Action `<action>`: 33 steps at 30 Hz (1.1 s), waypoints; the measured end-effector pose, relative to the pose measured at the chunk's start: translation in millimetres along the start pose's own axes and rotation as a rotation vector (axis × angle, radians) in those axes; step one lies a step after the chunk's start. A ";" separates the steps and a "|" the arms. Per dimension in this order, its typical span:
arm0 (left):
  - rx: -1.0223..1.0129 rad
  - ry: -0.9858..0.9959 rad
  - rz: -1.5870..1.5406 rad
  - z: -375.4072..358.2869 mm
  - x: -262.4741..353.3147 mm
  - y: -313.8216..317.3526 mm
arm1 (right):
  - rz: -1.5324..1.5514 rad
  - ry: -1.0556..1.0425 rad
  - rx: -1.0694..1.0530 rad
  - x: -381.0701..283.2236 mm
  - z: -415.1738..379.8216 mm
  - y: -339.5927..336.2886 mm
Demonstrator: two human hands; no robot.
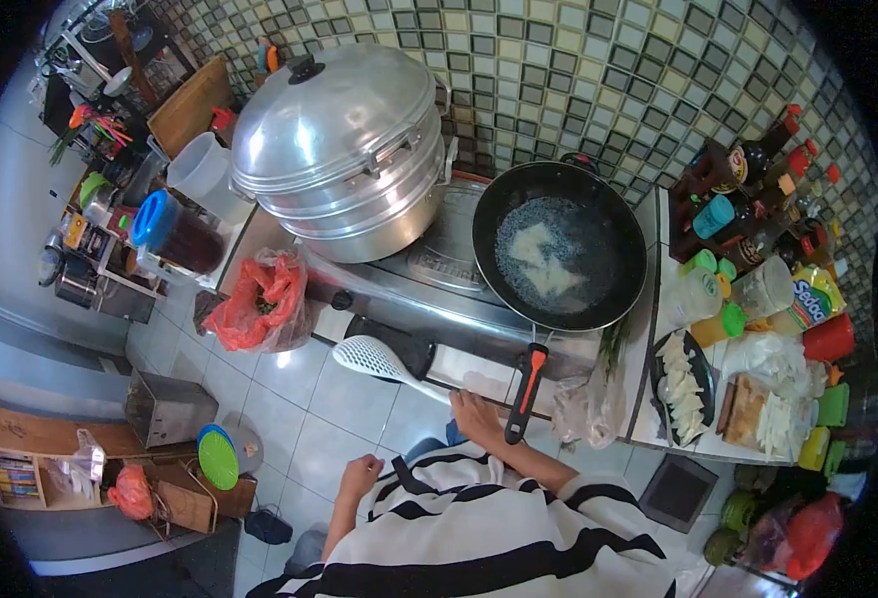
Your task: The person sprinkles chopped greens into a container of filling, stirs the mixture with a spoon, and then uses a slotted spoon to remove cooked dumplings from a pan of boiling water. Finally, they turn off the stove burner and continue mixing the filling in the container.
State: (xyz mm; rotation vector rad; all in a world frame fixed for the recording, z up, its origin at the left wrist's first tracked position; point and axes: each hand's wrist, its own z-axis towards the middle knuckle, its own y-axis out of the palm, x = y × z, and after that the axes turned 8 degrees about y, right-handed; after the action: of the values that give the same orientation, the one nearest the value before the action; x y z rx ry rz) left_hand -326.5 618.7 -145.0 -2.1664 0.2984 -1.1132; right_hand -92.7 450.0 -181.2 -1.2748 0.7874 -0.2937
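Observation:
My right hand (477,417) is closed on the handle end of a white slotted spatula (374,359), whose perforated head points left, in front of the stove. Lower and to the left, my left hand (361,476) is held in a loose fist near my body, and I cannot make out anything in it. Beyond my right hand, a black frying pan (613,249) sits on the stove with bubbling oil and a few pale pieces (549,269) frying in it. Its black and red handle (527,394) points toward me, just right of my right hand.
A large metal steamer (344,169) stands left of the pan. On the right counter are a black plate of pale dumplings (680,389), jars and bottles (758,209). A red plastic bag (260,304) hangs at the stove's left, a clear bag (588,409) at the front.

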 end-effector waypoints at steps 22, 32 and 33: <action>-0.268 0.282 0.135 107.5 73.6 -61.0 | 0.033 0.711 0.299 6.9 -21.0 -313.8; -0.253 0.281 0.216 115.0 48.9 -68.2 | -0.683 0.808 -0.001 70.6 47.1 -352.8; -0.255 0.267 0.214 114.4 48.7 -68.5 | -0.674 0.806 -0.040 70.6 51.6 -356.2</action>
State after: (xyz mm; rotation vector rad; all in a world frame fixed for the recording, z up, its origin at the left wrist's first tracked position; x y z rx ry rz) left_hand -213.5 699.4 -115.8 -2.1358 0.8116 -1.2966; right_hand 70.1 339.3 128.3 -1.4366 1.0042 -1.4010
